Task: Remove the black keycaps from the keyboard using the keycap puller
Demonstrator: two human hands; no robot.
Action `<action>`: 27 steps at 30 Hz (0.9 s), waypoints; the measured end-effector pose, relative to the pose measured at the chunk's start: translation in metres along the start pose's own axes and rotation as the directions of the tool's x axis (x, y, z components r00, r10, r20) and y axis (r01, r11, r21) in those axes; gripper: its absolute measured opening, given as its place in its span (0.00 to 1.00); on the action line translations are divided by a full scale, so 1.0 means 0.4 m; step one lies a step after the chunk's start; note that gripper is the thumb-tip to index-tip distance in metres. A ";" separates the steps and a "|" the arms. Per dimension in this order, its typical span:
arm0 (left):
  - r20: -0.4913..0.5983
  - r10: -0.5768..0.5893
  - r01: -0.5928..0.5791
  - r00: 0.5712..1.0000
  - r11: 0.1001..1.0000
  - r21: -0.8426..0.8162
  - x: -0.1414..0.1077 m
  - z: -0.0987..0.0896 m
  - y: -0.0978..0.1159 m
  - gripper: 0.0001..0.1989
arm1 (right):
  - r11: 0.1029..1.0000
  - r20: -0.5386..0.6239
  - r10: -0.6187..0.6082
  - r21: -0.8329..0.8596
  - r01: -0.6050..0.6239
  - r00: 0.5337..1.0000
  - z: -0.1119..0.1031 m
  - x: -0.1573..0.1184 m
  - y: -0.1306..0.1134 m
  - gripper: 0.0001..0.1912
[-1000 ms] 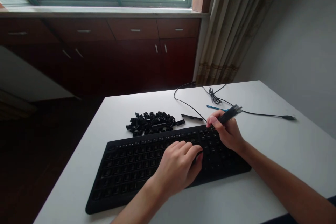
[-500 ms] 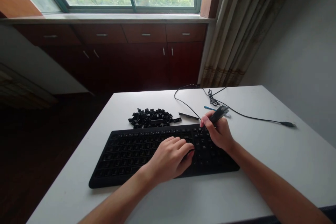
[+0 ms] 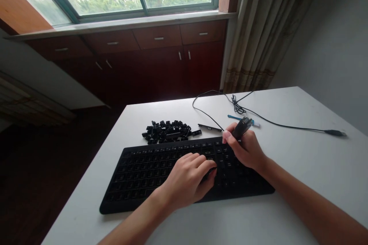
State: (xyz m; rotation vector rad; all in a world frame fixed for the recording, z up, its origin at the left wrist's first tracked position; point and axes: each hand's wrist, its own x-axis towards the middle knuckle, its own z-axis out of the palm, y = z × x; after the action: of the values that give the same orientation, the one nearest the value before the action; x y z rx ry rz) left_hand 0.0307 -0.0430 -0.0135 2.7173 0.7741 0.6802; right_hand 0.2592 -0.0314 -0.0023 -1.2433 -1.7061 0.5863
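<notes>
Small black plastic keycaps (image 3: 166, 131) heaped behind long black keyboard (image 3: 126, 206) on white table (image 3: 230, 222) | main block (image 3: 138, 178) looks stripped, right-side keys (image 3: 225, 174) in place | right hand (image 3: 248, 151): grip pinching dark handheld tool (image 3: 242, 127) | left hand (image 3: 186, 178) curled over keyboard, grip's hold unclear

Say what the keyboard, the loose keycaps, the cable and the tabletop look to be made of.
The keyboard: likely matte black plastic, its rim smooth and dull.
The loose keycaps: probably hard black plastic; small highlights suggest slight gloss.
The cable: seemingly plastic- or rubber-coated, judging by its smooth black curves.
The tabletop: smooth, white, faintly sheened; perhaps laminate or painted board, I cannot tell which.
</notes>
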 end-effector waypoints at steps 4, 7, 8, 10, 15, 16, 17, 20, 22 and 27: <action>0.008 -0.012 0.012 1.000 1.000 -0.010 -0.001 0.000 0.000 0.06 | 1.000 0.011 0.010 0.005 -0.010 1.000 0.002 0.002 0.000 0.15; 0.015 -0.021 0.022 1.000 1.000 -0.018 0.000 -0.002 0.001 0.06 | 0.998 0.037 0.049 0.043 -0.051 0.998 0.005 0.000 0.001 0.16; 0.016 -0.025 0.025 1.000 0.999 -0.020 0.000 -0.002 0.001 0.06 | 0.996 0.051 0.063 0.065 -0.066 0.997 0.005 -0.001 0.002 0.16; 0.017 -0.031 0.031 0.999 0.999 -0.025 0.000 -0.003 0.001 0.06 | 0.990 0.086 0.074 0.112 -0.084 0.994 0.003 -0.002 0.004 0.15; 0.002 -0.032 0.032 0.999 0.998 -0.050 0.001 -0.003 0.002 0.06 | 0.990 0.229 -0.013 0.137 -0.019 0.973 -0.021 0.009 0.007 0.09; -0.010 -0.039 0.038 0.999 0.997 -0.062 0.002 -0.003 0.002 0.07 | 0.991 0.250 -0.018 0.135 -0.016 0.968 -0.025 0.013 0.007 0.09; -0.027 -0.051 0.049 0.998 0.996 -0.078 0.004 -0.004 0.003 0.07 | 0.990 0.261 -0.015 0.141 -0.023 0.965 -0.026 0.016 0.005 0.08; -0.101 -0.122 0.108 0.987 0.985 -0.134 0.013 -0.009 0.005 0.08 | 0.954 0.207 0.020 0.288 -0.080 0.978 -0.014 0.024 -0.005 0.07; -0.135 -0.170 0.146 0.976 0.975 -0.167 0.021 -0.015 0.008 0.09 | 0.872 0.197 0.065 0.465 -0.152 0.978 0.008 0.025 -0.016 0.07; -0.085 -0.184 0.169 0.979 0.974 -0.153 0.057 -0.031 0.010 0.06 | 0.603 0.303 0.175 0.719 -0.345 0.937 0.069 0.019 -0.032 0.07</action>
State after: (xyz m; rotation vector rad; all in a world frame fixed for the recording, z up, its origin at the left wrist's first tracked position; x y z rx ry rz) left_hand 0.0433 -0.0328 0.0072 2.4647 0.9376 0.8012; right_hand 0.2283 -0.0255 -0.0020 -0.8008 -1.1733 1.4927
